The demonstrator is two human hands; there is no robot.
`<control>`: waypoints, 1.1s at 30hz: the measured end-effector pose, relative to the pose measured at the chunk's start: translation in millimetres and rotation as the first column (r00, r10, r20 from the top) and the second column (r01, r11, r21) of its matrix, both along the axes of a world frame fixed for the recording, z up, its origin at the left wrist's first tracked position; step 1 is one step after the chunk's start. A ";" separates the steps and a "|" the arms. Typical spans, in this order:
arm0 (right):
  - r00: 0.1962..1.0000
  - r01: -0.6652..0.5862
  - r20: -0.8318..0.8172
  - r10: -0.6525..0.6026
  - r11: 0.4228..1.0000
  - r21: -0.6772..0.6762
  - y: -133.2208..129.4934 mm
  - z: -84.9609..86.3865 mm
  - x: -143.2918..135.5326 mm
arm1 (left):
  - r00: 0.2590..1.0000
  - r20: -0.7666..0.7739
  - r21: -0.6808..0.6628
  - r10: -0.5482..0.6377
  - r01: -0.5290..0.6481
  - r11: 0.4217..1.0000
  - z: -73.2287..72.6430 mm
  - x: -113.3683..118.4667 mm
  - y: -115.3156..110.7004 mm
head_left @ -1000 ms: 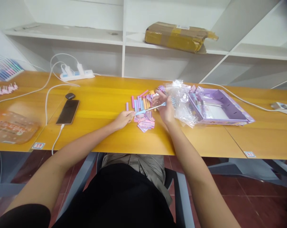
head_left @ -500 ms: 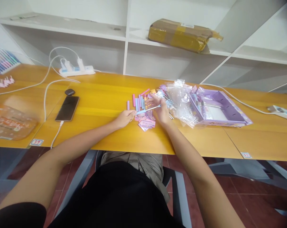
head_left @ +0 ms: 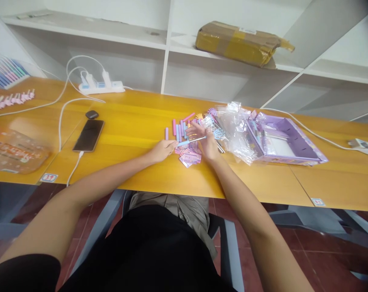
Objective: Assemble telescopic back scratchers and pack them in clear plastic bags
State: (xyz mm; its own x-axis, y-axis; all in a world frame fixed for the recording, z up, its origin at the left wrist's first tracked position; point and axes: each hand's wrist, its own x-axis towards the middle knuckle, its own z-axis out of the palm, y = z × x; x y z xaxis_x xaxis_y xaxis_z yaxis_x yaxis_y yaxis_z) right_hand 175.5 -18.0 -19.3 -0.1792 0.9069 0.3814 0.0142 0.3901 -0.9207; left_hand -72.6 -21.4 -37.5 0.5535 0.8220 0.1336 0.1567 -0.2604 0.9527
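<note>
Lying flat on the bench (head_left: 135, 121) at the left is a phone (head_left: 88, 136), with a white cable (head_left: 74, 168) plugged into it. Next comes the left hand (head_left: 163, 151), wrapped tight around the blue handle (head_left: 183, 143) of what looks like a back scratcher. Its thin, shiny rod (head_left: 197, 139) points right, held up over the middle of the bench. Behind it are short coloured tubes (head_left: 181, 129), and nearer the person is a messy pile of pink cards (head_left: 190, 157). The right hand (head_left: 208, 142) is at the rod's far end, with its fingers spread. I cannot tell if its thumb pinches the rod. Small blue claws (head_left: 218, 134) show just past it (maybe they belong to another scratcher). Further right are crinkly clear bags (head_left: 240, 134), touching a purple box (head_left: 293, 159). To do this well, I think the left hand should stay firm and the right hand gentle. Keep the rod and handle in one straight line, because a thin rod could bend.
</note>
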 end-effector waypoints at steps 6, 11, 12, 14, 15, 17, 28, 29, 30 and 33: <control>0.996 0.021 0.084 -0.022 1.000 0.012 -5.2 1.7 -3.0 | 0.999 0.038 -0.040 -0.013 0.014 0.999 -4.3 1.5 1.9; 0.979 -0.003 0.203 -0.009 0.998 0.058 -6.4 32.2 10.8 | 0.987 0.128 -0.104 -0.097 0.110 0.988 5.6 2.5 -2.5; 0.971 -0.024 0.237 0.012 0.998 0.050 -5.3 41.5 18.5 | 0.983 0.139 -0.101 -0.118 0.133 0.986 9.8 1.0 -2.5; 0.960 -0.059 0.275 0.050 0.998 0.023 -4.0 60.1 37.1 | 0.979 0.149 -0.068 -0.139 0.151 0.986 20.2 -4.8 -0.3; 0.959 -0.056 0.279 0.048 0.998 0.019 -4.6 68.4 46.9 | 0.980 0.141 -0.044 -0.140 0.148 0.988 26.2 -9.0 1.6; 0.956 -0.001 0.294 -0.014 0.999 0.050 -9.7 81.1 63.8 | 0.987 0.090 0.012 -0.131 0.131 0.991 39.5 -18.7 5.7; 0.368 -0.169 0.832 -0.414 0.851 0.498 -89.2 81.5 53.9 | 0.730 -0.655 0.615 0.196 0.363 0.700 103.1 -24.7 -40.7; 0.309 -0.183 0.831 -0.462 0.829 0.529 -95.4 80.5 49.0 | 0.701 -0.675 0.629 0.231 0.382 0.677 105.6 -22.4 -48.8; 0.262 -0.198 0.824 -0.502 0.808 0.555 -100.8 79.8 44.0 | 0.669 -0.696 0.629 0.261 0.392 0.672 107.6 -20.3 -56.3; 0.195 -0.229 0.802 -0.564 0.769 0.596 -112.2 78.3 29.8 | 0.554 -0.765 0.583 0.330 0.376 0.720 112.2 -17.3 -71.1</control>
